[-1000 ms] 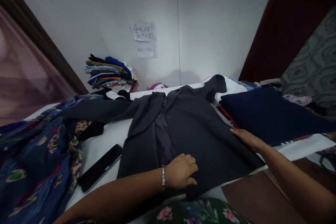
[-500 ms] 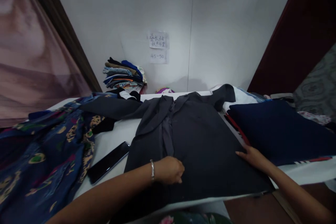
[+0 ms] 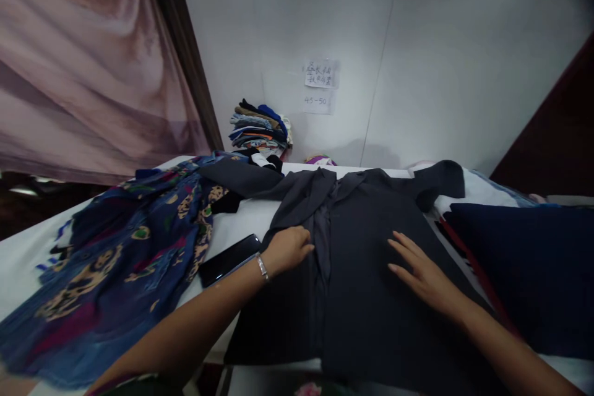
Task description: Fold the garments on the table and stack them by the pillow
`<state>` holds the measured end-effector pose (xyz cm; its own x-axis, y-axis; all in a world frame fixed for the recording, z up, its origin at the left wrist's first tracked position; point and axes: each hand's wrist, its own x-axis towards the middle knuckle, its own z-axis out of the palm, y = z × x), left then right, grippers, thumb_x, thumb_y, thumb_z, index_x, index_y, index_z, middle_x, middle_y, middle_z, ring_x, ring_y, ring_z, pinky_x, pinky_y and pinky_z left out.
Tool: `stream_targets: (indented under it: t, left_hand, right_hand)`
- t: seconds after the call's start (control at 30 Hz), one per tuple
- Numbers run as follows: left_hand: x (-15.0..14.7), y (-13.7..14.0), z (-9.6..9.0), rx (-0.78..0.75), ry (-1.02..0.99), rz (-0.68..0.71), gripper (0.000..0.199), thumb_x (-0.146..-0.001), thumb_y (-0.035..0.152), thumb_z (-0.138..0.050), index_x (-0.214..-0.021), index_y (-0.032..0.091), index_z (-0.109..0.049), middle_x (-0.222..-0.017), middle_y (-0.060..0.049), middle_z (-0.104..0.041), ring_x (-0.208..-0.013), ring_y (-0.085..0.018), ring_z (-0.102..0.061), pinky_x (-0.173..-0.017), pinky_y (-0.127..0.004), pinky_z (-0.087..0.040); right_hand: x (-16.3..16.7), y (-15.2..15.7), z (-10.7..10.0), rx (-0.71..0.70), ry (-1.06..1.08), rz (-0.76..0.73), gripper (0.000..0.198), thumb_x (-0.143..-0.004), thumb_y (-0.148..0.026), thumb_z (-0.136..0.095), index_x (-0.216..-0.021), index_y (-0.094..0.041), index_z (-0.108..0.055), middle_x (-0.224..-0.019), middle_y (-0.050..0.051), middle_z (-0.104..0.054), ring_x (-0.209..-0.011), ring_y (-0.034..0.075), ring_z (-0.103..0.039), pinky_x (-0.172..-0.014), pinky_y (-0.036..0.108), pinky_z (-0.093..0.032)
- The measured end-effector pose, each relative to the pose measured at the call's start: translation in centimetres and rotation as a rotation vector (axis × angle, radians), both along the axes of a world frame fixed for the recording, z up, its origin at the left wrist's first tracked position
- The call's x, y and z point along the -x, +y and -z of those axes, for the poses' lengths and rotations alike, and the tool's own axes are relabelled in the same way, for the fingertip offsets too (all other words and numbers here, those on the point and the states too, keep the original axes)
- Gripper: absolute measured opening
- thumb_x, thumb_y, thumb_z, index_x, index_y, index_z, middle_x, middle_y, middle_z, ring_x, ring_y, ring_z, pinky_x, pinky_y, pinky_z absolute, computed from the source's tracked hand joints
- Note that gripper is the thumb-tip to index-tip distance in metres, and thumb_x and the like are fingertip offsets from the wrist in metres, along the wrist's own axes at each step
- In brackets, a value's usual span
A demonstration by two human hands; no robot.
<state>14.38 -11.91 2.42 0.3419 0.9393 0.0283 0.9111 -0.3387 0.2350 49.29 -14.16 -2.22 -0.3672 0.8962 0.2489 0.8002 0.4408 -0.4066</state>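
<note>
A dark grey long-sleeved jacket point(image 3: 366, 322) lies face up on the white-covered table, its sleeves spread to both sides and its lapels at the far end. My left hand point(image 3: 288, 250), with a silver bracelet at the wrist, is over the left front panel beside the lapel. Its fingers curl inward; whether cloth is pinched under them is hidden. Above the right front panel is my right hand point(image 3: 422, 275), open, fingers apart and holding nothing. A black phone point(image 3: 229, 260) lies just left of the jacket, partly behind my left forearm.
On the left lies a patterned blue denim garment point(image 3: 134, 260), overlapped by the jacket's left sleeve. Folded dark navy cloth point(image 3: 542, 266) is stacked at the right. A pile of folded clothes point(image 3: 260, 127) stands at the back, near paper notes point(image 3: 319, 86) on the wall.
My view has swung to the left. Over the jacket, my left hand has moved up toward the lapel. My right hand has left the jacket's right edge and come inward over the panel.
</note>
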Motion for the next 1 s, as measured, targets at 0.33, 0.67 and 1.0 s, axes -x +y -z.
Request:
stream_targets:
  t: [0.33, 0.67, 1.0]
  left_hand:
    - [5.9, -1.8, 3.4, -0.006, -0.019, -0.439, 0.042, -0.083, 0.035, -0.058, -0.12, 0.017, -0.053, -0.117, -0.014, -0.06, -0.11, -0.027, -0.056, -0.088, -0.033, -0.043]
    - [7.2, -1.6, 5.1, 0.139, -0.509, -0.652, 0.058, -0.073, 0.034, -0.068, -0.123, 0.012, -0.051, -0.078, -0.004, -0.063, -0.074, -0.022, -0.062, -0.066, -0.028, -0.043]
    - [-4.5, -0.4, -1.8, 0.216, -0.948, -0.148, 0.066, -0.072, 0.024, -0.066, -0.133, 0.019, -0.043, -0.081, 0.001, -0.058, -0.067, -0.013, -0.056, -0.062, -0.024, -0.046]
  right_hand:
    - [7.6, 3.8, 5.4, 0.105, -0.189, -0.233, 0.059, -0.092, -0.056, -0.038, -0.142, -0.025, -0.041, -0.152, 0.011, -0.03, -0.142, 0.027, -0.022, -0.113, 0.055, -0.019]
    - [7.4, 3.6, 6.0, 0.083, -0.201, -0.222, 0.061, -0.092, -0.058, -0.034, -0.14, -0.023, -0.044, -0.152, 0.009, -0.031, -0.142, 0.025, -0.023, -0.114, 0.052, -0.019]
    - [6.7, 4.8, 5.9, 0.266, 0.667, -0.053, 0.055, -0.081, -0.057, -0.056, -0.125, -0.025, -0.059, -0.136, 0.008, -0.054, -0.133, 0.027, -0.042, -0.112, 0.048, -0.03]
